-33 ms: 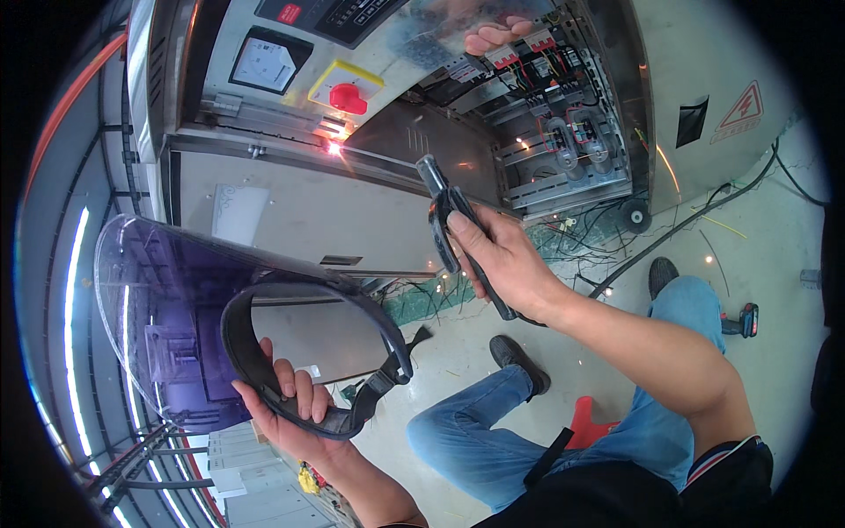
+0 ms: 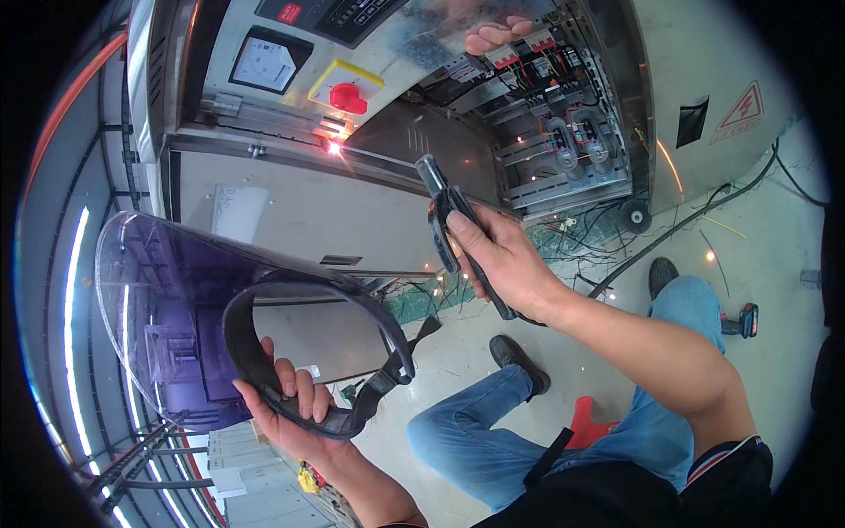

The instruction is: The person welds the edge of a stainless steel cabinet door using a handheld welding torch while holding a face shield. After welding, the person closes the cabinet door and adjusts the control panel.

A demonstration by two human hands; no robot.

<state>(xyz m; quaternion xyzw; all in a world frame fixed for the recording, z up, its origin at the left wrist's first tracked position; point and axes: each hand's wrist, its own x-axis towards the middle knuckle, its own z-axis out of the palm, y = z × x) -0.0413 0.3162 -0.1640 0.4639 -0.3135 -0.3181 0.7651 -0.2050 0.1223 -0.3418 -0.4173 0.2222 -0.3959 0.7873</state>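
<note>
My left hand [image 2: 299,409] is closed around the black headband [image 2: 321,295] of a face shield. Its curved, purple-tinted visor [image 2: 198,339] extends to the left, and a loose strap end sticks out at the right. My right hand [image 2: 506,255] grips a black-handled tool [image 2: 436,189] with a short metal cylinder at its upper end; its exact kind I cannot make out. That tip points up toward the open electrical cabinet [image 2: 641,132], apart from it. Another person's fingers [image 2: 497,35] curl over the cabinet panel's edge.
A red rotary switch [image 2: 348,99] and a dial meter [image 2: 264,62] sit on the panel. Breakers and wiring [image 2: 563,79] show inside the cabinet. A black cable [image 2: 678,229] and wire scraps lie on the floor. A cordless power tool [image 2: 744,320] stands at right, beside my knee. Bright orange spots are scattered about.
The face shield has shifted very slightly in my left hand. Some bright orange spots sit in different places. My right hand and its tool look unmoved.
</note>
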